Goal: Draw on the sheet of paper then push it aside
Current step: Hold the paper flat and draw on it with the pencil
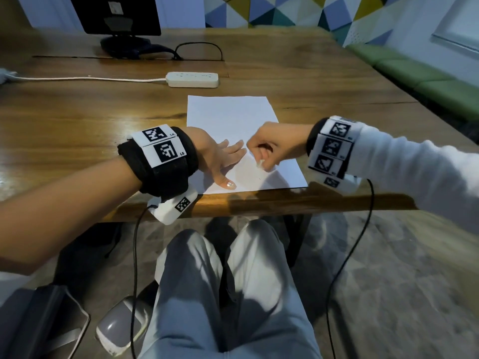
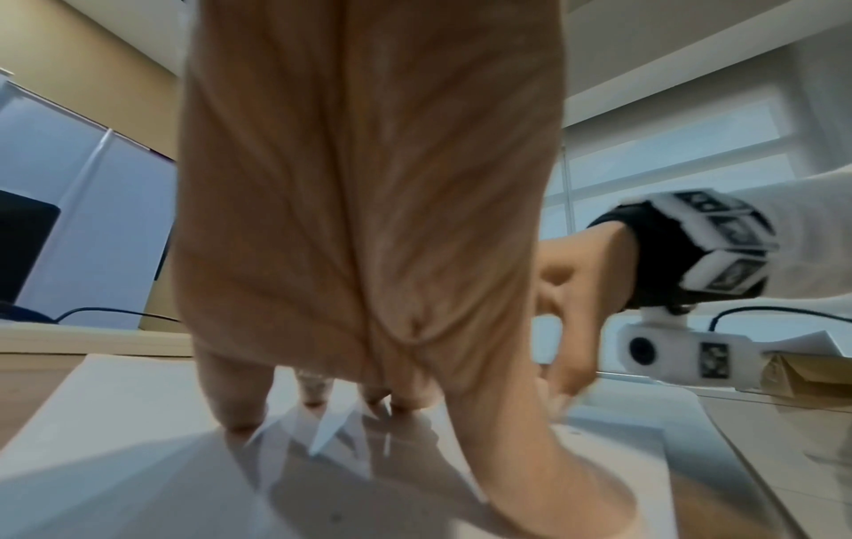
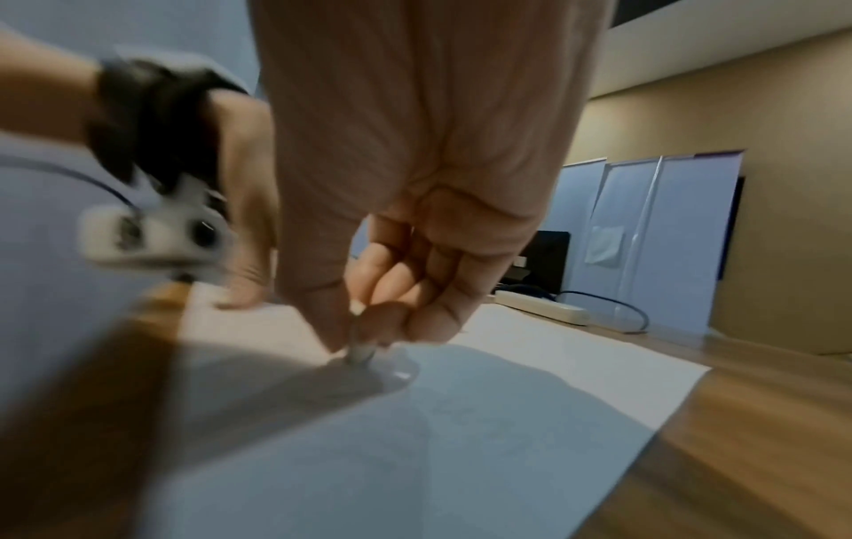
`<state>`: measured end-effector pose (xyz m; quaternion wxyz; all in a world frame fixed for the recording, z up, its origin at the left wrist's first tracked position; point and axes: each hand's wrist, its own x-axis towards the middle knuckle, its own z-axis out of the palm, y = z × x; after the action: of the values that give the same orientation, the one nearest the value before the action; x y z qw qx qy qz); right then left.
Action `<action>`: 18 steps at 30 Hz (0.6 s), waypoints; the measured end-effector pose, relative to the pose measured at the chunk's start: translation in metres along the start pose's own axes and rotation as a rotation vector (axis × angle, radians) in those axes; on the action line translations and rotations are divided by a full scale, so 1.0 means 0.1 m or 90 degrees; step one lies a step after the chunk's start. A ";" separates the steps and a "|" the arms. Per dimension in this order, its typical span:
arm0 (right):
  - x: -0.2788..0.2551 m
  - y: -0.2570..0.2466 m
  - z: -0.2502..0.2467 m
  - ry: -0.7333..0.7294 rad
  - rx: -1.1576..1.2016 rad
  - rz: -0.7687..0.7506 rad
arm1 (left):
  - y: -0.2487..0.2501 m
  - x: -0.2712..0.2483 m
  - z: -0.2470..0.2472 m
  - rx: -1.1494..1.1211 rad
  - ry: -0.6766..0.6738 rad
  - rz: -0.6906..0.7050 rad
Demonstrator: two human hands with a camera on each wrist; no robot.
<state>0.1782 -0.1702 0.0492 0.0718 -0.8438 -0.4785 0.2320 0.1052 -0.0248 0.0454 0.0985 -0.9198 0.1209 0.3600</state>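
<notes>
A white sheet of paper [image 1: 230, 117] lies on the wooden table [image 1: 77, 120] near its front edge. My left hand [image 1: 223, 161] lies flat on the sheet's near left part, fingers straight and spread [image 2: 239, 404], pressing it down. My right hand [image 1: 261, 151] is curled just right of it, pinching a thin light-coloured pen [image 3: 359, 350] between thumb and fingers, its tip touching the paper [image 3: 507, 419]. In the head view only the pen's pale end [image 1: 260, 164] shows below the fist. No drawn marks are clear on the sheet.
A white power strip [image 1: 193, 79] with its cord lies beyond the paper. A black monitor [image 1: 114, 14] on a stand sits at the back left with a black cable [image 1: 199, 46]. A green bench [image 1: 427, 81] runs along the right. My legs are under the table edge.
</notes>
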 end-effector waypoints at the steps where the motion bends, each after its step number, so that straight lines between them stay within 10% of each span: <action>1: -0.02 0.00 0.04 -0.023 0.002 0.002 | -0.02 0.00 0.01 -0.009 0.000 0.004; 13: -0.06 -0.09 0.14 -0.051 0.120 -0.013 | -0.02 -0.05 0.01 -0.051 -0.010 0.048; 18: -0.11 0.16 0.00 0.222 0.249 0.052 | 0.01 -0.11 0.08 -0.036 0.018 0.044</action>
<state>0.1858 -0.1885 0.0471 0.3051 -0.8599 -0.3705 0.1740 0.0914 -0.0220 0.0470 0.0585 -0.9226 0.1440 0.3530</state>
